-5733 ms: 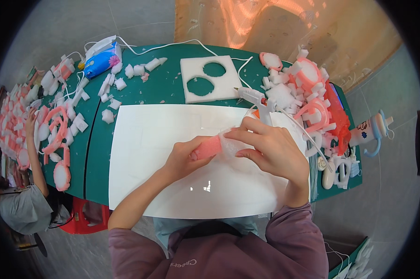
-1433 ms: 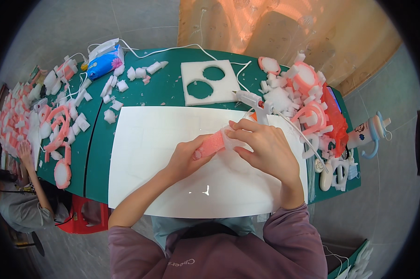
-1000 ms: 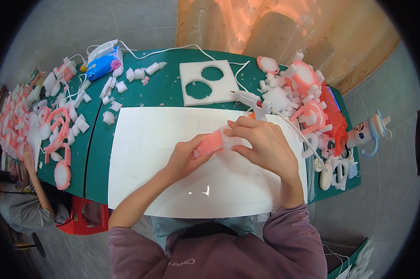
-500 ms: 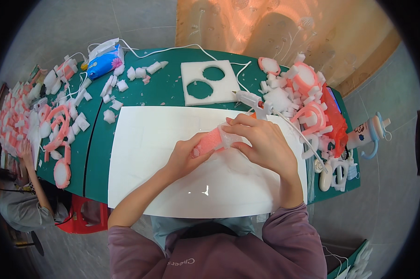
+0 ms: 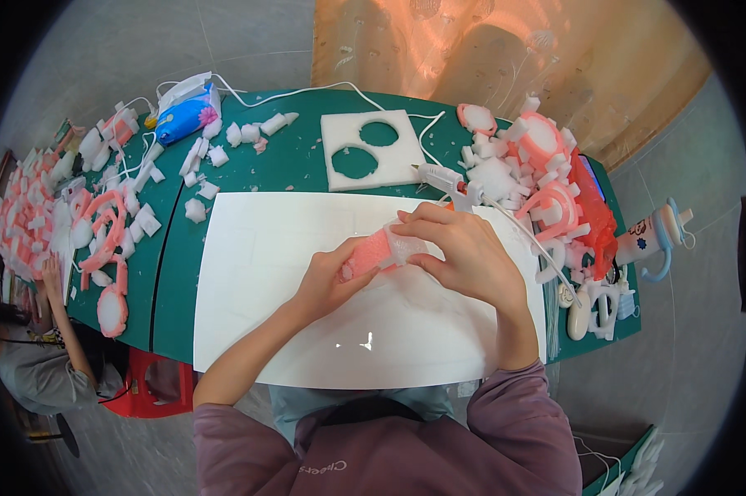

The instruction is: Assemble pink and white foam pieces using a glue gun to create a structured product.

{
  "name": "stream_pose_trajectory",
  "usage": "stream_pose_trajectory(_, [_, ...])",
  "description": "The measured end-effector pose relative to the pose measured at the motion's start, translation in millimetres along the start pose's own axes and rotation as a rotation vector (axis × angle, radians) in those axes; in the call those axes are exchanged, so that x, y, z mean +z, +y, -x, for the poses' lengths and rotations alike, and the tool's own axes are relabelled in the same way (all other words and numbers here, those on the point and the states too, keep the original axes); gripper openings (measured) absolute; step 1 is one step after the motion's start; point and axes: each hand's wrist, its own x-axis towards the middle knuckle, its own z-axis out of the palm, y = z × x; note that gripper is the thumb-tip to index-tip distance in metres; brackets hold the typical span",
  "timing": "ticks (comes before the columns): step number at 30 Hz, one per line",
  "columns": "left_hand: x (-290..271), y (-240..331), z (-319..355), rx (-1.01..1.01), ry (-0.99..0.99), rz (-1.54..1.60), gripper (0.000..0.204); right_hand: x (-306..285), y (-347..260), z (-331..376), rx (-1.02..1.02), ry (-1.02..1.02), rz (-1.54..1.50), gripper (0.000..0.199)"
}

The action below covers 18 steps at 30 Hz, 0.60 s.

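Note:
My left hand [image 5: 330, 277] is closed around a pink foam piece [image 5: 368, 255], held just above a white board [image 5: 257, 273]. At its right end sits a white foam piece [image 5: 406, 245], pinched between the thumb and fingers of my right hand [image 5: 464, 252]. The two foam pieces touch; whether they are stuck together I cannot tell. Beyond my right hand a white glue gun [image 5: 440, 176] rests at the board's far edge.
A white foam slab [image 5: 333, 132] with two round holes lies at the back. Pink and white foam shapes [image 5: 546, 207] pile up at the right beside a bottle [image 5: 641, 240]. Foam scraps [image 5: 145, 219] and a blue packet [image 5: 187, 117] lie left. A co-worker's hand [image 5: 50, 277] shows far left.
Both hands keep their grip and have barely moved. The white foam piece has turned slightly against the pink one.

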Motion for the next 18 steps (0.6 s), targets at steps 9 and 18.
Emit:
stream_pose_trajectory(9, [-1.9, 0.5, -1.6, -0.005, -0.014, -0.001, 0.034, -0.8, 1.8, -2.2, -0.011, -0.009, -0.018, 0.034])
stream_pose_trajectory(18, [-2.9, 0.3, 2.3, 0.028, -0.034, -0.026, 0.038, -6.1, -17.6, 5.9, 0.039, -0.066, 0.061, 0.033])
